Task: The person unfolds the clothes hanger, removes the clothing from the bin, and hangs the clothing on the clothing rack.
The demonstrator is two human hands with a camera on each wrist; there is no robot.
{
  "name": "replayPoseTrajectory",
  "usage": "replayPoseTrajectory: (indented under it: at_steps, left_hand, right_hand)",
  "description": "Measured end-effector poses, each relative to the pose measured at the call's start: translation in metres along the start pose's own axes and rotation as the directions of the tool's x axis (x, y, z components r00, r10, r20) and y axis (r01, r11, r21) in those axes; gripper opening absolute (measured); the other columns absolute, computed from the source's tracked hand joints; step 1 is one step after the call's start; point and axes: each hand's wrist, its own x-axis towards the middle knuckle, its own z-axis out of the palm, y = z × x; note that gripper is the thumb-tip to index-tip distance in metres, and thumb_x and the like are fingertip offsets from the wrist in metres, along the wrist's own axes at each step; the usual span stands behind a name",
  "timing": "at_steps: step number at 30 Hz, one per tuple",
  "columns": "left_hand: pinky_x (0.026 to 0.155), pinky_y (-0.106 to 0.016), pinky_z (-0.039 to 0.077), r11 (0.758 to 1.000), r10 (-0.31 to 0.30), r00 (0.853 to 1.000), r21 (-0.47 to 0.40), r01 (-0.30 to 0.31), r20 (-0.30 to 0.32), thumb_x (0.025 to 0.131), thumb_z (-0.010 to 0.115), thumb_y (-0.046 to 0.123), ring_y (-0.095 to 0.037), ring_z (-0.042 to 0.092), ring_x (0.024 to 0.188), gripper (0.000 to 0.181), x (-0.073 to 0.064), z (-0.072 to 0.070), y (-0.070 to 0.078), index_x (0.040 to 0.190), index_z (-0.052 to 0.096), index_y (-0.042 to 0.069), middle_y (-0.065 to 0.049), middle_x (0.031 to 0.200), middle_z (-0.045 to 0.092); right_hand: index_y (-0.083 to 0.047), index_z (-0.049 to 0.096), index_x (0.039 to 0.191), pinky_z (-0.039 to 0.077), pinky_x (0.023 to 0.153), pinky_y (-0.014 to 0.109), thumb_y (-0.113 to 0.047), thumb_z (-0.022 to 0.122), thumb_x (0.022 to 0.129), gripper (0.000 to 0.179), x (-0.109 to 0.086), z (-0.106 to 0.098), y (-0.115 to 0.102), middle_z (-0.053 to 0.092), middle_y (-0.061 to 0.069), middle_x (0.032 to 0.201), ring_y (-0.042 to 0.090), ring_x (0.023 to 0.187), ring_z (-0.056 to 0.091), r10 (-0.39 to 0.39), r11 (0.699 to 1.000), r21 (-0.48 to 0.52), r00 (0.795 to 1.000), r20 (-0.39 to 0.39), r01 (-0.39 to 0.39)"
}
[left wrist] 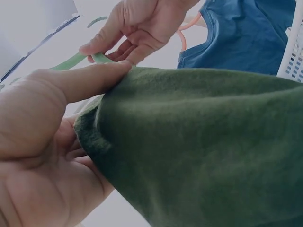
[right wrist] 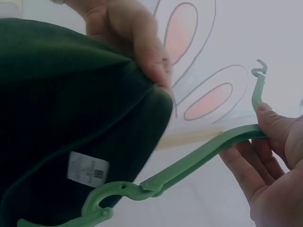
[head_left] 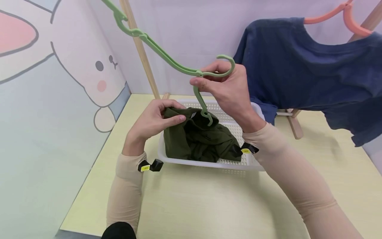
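My left hand (head_left: 152, 120) pinches the edge of a dark green garment (head_left: 206, 141) between thumb and fingers. The garment's opening is lifted, and the rest lies bunched in the basket. In the right wrist view a white label (right wrist: 87, 169) shows inside the cloth. My right hand (head_left: 229, 89) grips a light green plastic clothes hanger (head_left: 170, 59) close to its hook. One hanger arm points down, its notched end at the garment's opening. The other arm stretches up and left past the pole.
A white perforated basket (head_left: 197, 162) stands on the pale yellow table (head_left: 191, 199). To the right, a navy T-shirt (head_left: 295, 69) hangs on a coral hanger (head_left: 325, 16). A wooden pole (head_left: 141, 56) slants behind. A wall with a cartoon rabbit (head_left: 89, 66) borders the left side.
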Motion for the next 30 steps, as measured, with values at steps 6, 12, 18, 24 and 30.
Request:
replayPoseTrajectory:
  at_steps: [6,12,18,24,30]
  left_hand:
    - [0.071,-0.026,0.058,0.996,0.023,0.999,-0.086,-0.026,-0.042,0.1,0.08,0.002,-0.014,0.068,0.081,0.023,-0.002,0.001,0.002,0.122,0.08,-0.001,-0.009,0.103,0.075]
    - [0.057,-0.022,0.051,0.973,0.056,0.992,-0.217,-0.079,-0.11,0.101,0.076,0.002,-0.012,0.063,0.07,0.018,-0.007,-0.001,0.004,0.118,0.082,0.004,-0.007,0.107,0.071]
    - [0.068,-0.023,0.06,0.92,0.096,0.982,-0.363,-0.15,-0.163,0.1,0.07,-0.003,-0.011,0.072,0.077,0.02,-0.005,0.0,0.005,0.115,0.081,0.005,-0.007,0.103,0.075]
    - [0.083,-0.027,0.064,0.84,0.161,0.965,-0.485,-0.243,-0.205,0.102,0.063,-0.009,-0.018,0.077,0.093,0.024,-0.003,-0.002,0.002,0.118,0.078,0.001,-0.011,0.107,0.076]
    - [0.079,-0.027,0.064,0.863,0.073,0.956,-0.462,-0.204,-0.285,0.104,0.063,-0.01,-0.02,0.077,0.094,0.023,-0.001,-0.006,0.0,0.119,0.078,-0.002,-0.013,0.111,0.078]
  right_hand:
    - [0.003,0.083,0.099,0.067,0.081,0.04,0.004,0.092,0.089,0.013,-0.004,-0.003,0.014,0.076,0.01,0.092,0.025,0.084,0.081,-0.034,0.997,-0.069,0.999,0.01,0.035]
    - [-0.002,0.086,0.097,0.063,0.082,0.033,0.002,0.093,0.089,0.012,-0.007,-0.009,0.021,0.081,0.004,0.094,0.021,0.092,0.079,0.001,0.993,-0.116,1.0,0.013,0.0]
    - [-0.002,0.081,0.095,0.064,0.079,0.03,-0.001,0.093,0.09,0.013,-0.011,-0.018,0.027,0.08,0.005,0.092,0.02,0.086,0.08,0.069,0.992,-0.11,0.996,0.06,-0.062]
    - [-0.002,0.076,0.094,0.066,0.086,0.033,0.004,0.091,0.091,0.015,-0.016,-0.027,0.032,0.079,0.007,0.092,0.021,0.088,0.083,0.148,0.989,-0.048,0.981,0.126,-0.143]
    - [0.004,0.079,0.097,0.063,0.076,0.033,0.009,0.085,0.094,0.009,-0.012,-0.036,0.03,0.08,0.014,0.09,0.025,0.082,0.081,0.094,0.995,-0.038,0.977,0.193,-0.089]
